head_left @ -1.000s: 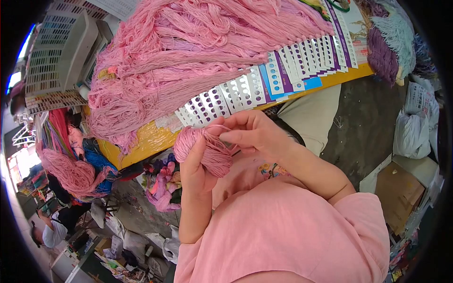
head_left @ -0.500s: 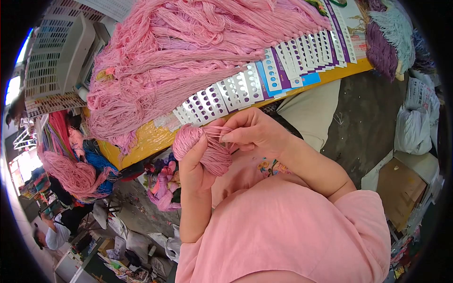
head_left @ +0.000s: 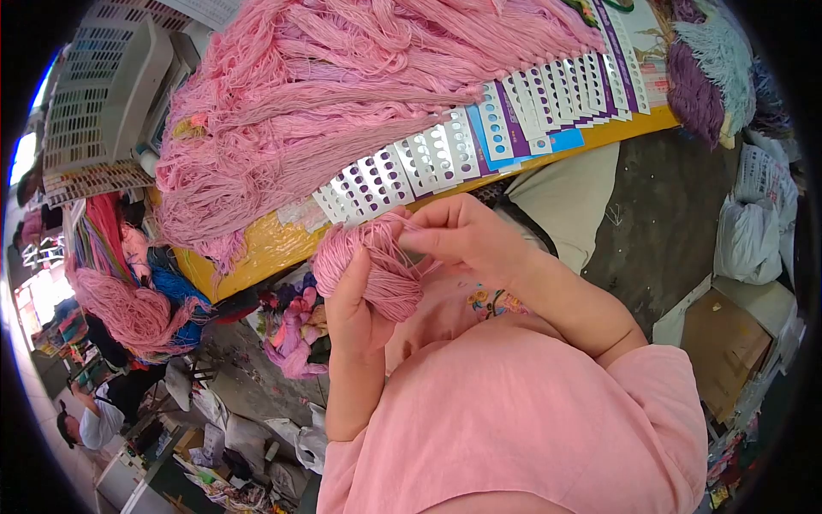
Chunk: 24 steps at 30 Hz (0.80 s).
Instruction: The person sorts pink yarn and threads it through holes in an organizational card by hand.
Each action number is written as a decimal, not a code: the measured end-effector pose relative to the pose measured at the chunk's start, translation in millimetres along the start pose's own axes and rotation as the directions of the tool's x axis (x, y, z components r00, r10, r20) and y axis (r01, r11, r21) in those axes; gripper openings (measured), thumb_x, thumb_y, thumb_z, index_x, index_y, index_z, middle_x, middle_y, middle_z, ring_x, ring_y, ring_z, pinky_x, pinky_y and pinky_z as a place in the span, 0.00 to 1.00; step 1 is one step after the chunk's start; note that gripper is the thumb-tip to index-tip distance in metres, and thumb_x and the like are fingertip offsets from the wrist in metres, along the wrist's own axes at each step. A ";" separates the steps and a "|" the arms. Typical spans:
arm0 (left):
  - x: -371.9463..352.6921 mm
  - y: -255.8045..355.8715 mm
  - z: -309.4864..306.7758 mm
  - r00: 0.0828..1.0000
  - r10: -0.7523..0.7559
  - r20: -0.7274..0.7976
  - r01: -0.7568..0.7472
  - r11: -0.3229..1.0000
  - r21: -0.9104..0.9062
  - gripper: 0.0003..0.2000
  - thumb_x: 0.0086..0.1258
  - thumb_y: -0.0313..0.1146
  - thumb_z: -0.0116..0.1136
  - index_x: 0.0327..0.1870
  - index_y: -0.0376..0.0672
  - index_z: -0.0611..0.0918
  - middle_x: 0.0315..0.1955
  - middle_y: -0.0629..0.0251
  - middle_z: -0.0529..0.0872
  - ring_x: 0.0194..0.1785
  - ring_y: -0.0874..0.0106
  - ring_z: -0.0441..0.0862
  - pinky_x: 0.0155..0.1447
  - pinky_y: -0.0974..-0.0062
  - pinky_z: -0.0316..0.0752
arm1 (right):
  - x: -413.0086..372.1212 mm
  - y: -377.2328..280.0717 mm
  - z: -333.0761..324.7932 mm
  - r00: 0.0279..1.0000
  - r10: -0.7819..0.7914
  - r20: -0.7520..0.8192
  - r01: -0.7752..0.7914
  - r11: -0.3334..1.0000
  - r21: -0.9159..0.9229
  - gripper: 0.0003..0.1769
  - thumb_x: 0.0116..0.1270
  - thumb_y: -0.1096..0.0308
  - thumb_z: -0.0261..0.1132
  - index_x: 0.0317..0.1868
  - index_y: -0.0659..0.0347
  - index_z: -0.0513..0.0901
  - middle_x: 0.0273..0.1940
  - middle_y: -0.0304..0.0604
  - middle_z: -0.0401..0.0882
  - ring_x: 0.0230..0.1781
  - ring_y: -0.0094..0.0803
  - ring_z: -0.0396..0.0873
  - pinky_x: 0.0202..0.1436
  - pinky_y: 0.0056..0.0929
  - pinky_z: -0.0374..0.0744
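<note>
My left hand (head_left: 349, 310) is closed around a small bundle of pink yarn (head_left: 387, 281), held upright in front of my chest. My right hand (head_left: 469, 236) comes in from the right and pinches loose strands at the top of that bundle with thumb and forefinger. Just beyond both hands is the edge of a yellow table (head_left: 261, 247). On it lies a big heap of pink yarn (head_left: 325, 94), and a row of white and blue punched cards (head_left: 479, 141) fans out along its near side.
Purple and pale blue yarn (head_left: 698, 77) hangs at the table's right end. A white plastic basket (head_left: 103, 94) stands at the upper left. White bags (head_left: 749, 240) and a cardboard box (head_left: 723, 343) sit on the floor at right. Another person (head_left: 90, 420) crouches at lower left.
My right hand's fingers have slid a little left along the top of the bundle, laying the taut strands against it. My left hand keeps its grip.
</note>
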State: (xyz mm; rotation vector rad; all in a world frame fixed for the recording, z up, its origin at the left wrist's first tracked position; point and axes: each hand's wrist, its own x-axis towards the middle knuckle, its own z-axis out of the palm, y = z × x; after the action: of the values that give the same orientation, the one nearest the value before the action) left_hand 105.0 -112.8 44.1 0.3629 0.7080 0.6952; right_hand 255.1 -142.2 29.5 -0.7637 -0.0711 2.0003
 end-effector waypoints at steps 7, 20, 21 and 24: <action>2.3 -0.5 5.0 0.998 0.025 -0.051 -0.023 0.999 0.039 0.19 0.62 0.35 0.40 0.48 0.28 0.66 0.51 0.51 0.65 0.53 0.63 0.64 0.55 0.67 0.62 | 5.1 4.8 2.1 0.986 -0.150 0.075 0.162 0.965 -0.205 0.07 0.49 0.77 0.60 0.31 0.70 0.77 0.27 0.40 0.76 0.27 0.19 0.73 0.33 0.16 0.72; 5.8 -3.8 0.5 0.981 0.089 -0.171 -0.050 0.974 0.219 0.13 0.61 0.31 0.45 0.44 0.34 0.70 0.44 0.53 0.72 0.47 0.66 0.70 0.51 0.69 0.66 | 0.6 2.4 -5.1 0.988 -0.139 0.073 0.140 0.990 -0.015 0.05 0.50 0.77 0.58 0.30 0.65 0.77 0.25 0.36 0.73 0.18 0.15 0.64 0.21 0.12 0.63; 5.4 -2.5 1.2 0.981 0.090 -0.169 -0.052 0.974 0.219 0.13 0.61 0.31 0.45 0.44 0.34 0.70 0.44 0.53 0.72 0.47 0.66 0.70 0.51 0.69 0.66 | -0.1 1.1 -7.2 0.987 -0.140 0.073 0.141 0.990 -0.016 0.05 0.50 0.77 0.58 0.30 0.65 0.77 0.25 0.36 0.73 0.18 0.15 0.64 0.21 0.12 0.63; 2.7 -1.1 3.6 0.995 0.066 -0.076 -0.056 0.990 0.132 0.15 0.62 0.34 0.42 0.46 0.32 0.69 0.44 0.54 0.72 0.48 0.67 0.69 0.52 0.68 0.65 | -1.4 0.5 -10.0 0.983 -0.097 0.158 0.079 0.990 0.116 0.06 0.51 0.76 0.57 0.31 0.64 0.76 0.23 0.32 0.70 0.15 0.14 0.59 0.18 0.11 0.58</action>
State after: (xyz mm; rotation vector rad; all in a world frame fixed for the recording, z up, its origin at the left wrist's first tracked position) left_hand 109.5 -112.0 44.8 0.4799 0.8235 0.7267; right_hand 260.5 -146.1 22.0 -0.5176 -0.0892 1.9617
